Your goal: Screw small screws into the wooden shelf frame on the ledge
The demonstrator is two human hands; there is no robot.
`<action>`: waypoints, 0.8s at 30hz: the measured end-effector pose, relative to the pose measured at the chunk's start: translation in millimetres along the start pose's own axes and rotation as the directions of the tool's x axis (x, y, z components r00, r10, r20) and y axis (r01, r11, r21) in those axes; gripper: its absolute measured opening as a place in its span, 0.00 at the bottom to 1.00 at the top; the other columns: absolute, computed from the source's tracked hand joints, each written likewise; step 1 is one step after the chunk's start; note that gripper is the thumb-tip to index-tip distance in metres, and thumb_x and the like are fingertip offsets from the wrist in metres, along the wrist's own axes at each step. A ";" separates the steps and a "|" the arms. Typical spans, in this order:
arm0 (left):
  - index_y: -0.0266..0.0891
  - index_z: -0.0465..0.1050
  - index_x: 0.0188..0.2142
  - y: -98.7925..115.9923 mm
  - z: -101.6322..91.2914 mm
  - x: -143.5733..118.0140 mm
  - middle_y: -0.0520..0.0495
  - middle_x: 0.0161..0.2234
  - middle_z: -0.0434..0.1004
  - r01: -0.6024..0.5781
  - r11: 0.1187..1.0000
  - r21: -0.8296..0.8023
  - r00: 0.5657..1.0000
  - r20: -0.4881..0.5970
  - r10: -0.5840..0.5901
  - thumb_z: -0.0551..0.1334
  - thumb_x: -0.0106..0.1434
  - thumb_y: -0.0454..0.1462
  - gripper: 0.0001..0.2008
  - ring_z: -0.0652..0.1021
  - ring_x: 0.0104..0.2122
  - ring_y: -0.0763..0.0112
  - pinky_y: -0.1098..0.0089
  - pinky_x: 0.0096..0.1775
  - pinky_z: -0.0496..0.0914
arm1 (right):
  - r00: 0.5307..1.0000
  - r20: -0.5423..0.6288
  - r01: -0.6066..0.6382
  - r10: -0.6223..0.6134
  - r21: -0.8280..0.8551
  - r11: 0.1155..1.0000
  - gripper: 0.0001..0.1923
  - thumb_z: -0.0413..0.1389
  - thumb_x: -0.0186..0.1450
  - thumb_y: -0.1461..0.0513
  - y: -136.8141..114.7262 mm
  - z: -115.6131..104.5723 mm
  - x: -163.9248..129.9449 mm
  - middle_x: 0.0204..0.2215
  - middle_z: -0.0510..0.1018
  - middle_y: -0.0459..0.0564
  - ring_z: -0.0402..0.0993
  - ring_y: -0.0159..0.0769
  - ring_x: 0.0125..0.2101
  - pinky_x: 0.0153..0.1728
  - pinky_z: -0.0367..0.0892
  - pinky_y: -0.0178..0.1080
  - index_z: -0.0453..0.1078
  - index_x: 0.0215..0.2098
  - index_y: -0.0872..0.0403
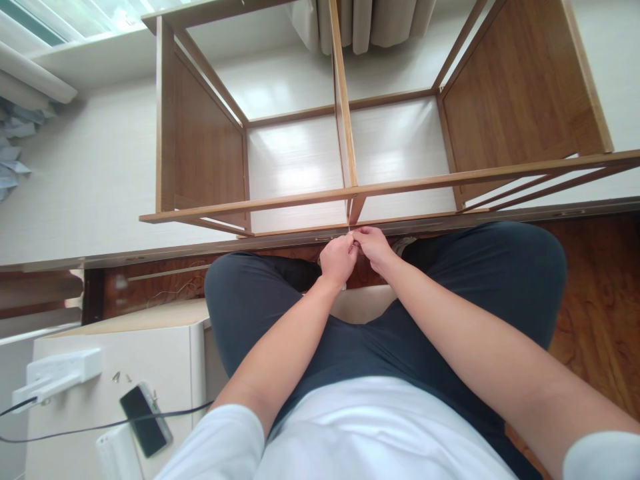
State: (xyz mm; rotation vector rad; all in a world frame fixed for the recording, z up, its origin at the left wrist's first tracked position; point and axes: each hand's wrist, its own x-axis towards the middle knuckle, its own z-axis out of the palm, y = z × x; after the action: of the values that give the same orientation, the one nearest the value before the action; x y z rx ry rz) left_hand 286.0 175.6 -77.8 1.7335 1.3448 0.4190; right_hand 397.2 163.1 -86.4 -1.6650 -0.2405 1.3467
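A wooden frame with side panels and a centre divider stands in front of me. My left hand is closed, thumb side up, just below the lower end of the divider. Beside it, touching, my right hand is closed in a pinch. A thin pale tip shows above the fingers, close to the frame. What the fingers hold is too small to name.
On the white cabinet at lower left lie a phone, small metal pieces, a white power adapter and a black cable. The frame rests on a pale ledge. Curtains hang behind it.
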 end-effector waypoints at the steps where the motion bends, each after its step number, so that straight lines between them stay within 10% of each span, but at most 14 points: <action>1: 0.44 0.66 0.25 0.1 0.3 0.4 0.46 0.31 0.72 -0.015 0.999 0.047 1.000 0.011 0.014 0.60 0.66 0.35 0.12 0.73 0.39 0.60 0.69 0.37 0.61 | 1.000 -0.002 -0.002 0.002 -0.007 1.000 0.08 0.64 0.51 0.59 0.0 -0.3 0.5 0.18 0.70 0.40 0.66 0.29 0.23 0.29 0.62 0.34 0.72 0.24 0.56; 7: 0.43 0.67 0.26 -0.2 -2.2 0.5 0.46 0.32 0.77 -0.037 0.962 0.270 0.998 0.051 0.025 0.58 0.67 0.37 0.11 0.74 0.36 0.62 0.66 0.37 0.62 | 1.000 0.014 0.004 -0.004 0.002 1.000 0.13 0.66 0.50 0.56 3.3 -1.6 4.2 0.18 0.72 0.42 0.67 0.30 0.24 0.29 0.63 0.35 0.72 0.25 0.56; 14: 0.42 0.64 0.26 -9.0 -2.2 -2.4 0.53 0.23 0.69 0.131 0.975 -0.178 0.988 0.111 -0.112 0.63 0.63 0.44 0.14 0.68 0.26 0.70 0.69 0.32 0.60 | 1.000 0.012 -0.006 0.006 0.028 1.000 0.12 0.68 0.50 0.59 3.4 -0.3 3.3 0.19 0.72 0.42 0.67 0.28 0.22 0.25 0.64 0.32 0.71 0.25 0.56; 19: 0.41 0.65 0.30 -12.4 11.2 -2.8 0.54 0.22 0.66 0.270 0.710 -0.650 0.961 0.227 -0.157 0.59 0.65 0.49 0.15 0.67 0.22 0.73 0.73 0.26 0.59 | 0.999 0.044 -0.032 0.032 0.007 0.999 0.11 0.67 0.55 0.60 -2.9 0.6 -3.5 0.16 0.69 0.40 0.64 0.28 0.15 0.18 0.62 0.32 0.70 0.26 0.55; 24: 0.41 0.66 0.32 -13.6 15.7 -1.6 0.54 0.21 0.63 0.482 0.387 -0.786 0.876 0.415 -0.246 0.60 0.64 0.50 0.15 0.66 0.20 0.74 0.74 0.22 0.57 | 0.992 0.101 -0.085 0.081 0.040 0.996 0.13 0.66 0.58 0.61 -8.4 1.8 -9.3 0.13 0.65 0.37 0.61 0.28 0.11 0.12 0.59 0.32 0.66 0.25 0.53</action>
State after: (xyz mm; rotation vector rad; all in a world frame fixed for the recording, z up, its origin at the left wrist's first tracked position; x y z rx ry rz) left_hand 288.4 167.9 -97.1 0.5391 0.9888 0.5036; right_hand 395.5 162.5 -73.9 -1.5886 -0.1998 1.4887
